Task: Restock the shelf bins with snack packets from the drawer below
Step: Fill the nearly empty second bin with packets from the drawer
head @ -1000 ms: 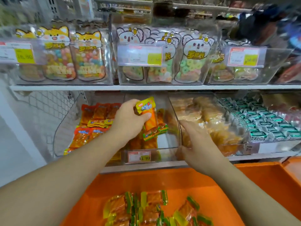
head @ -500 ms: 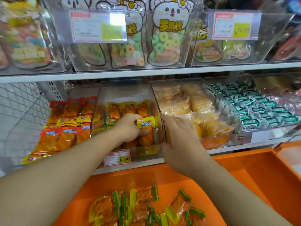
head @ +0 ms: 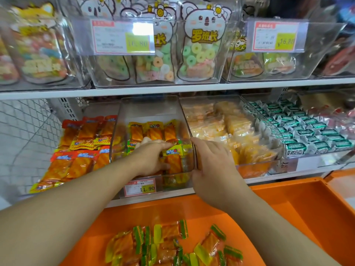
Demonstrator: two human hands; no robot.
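Shop — price tags [head: 139, 187], stocked bins [head: 153, 108].

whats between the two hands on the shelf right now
In the head view, the clear bin's right side wall stands between them: the left hand lies inside the bin on the yellow-topped snack packets, the right hand outside it.

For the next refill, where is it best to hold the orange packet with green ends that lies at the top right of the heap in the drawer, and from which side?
Probably from above, pinching the packet across its flat orange middle. It lies tilted at the heap's edge, one green crimped end pointing up-right over bare drawer floor, so nothing blocks that side. The thin ends would likely slip.
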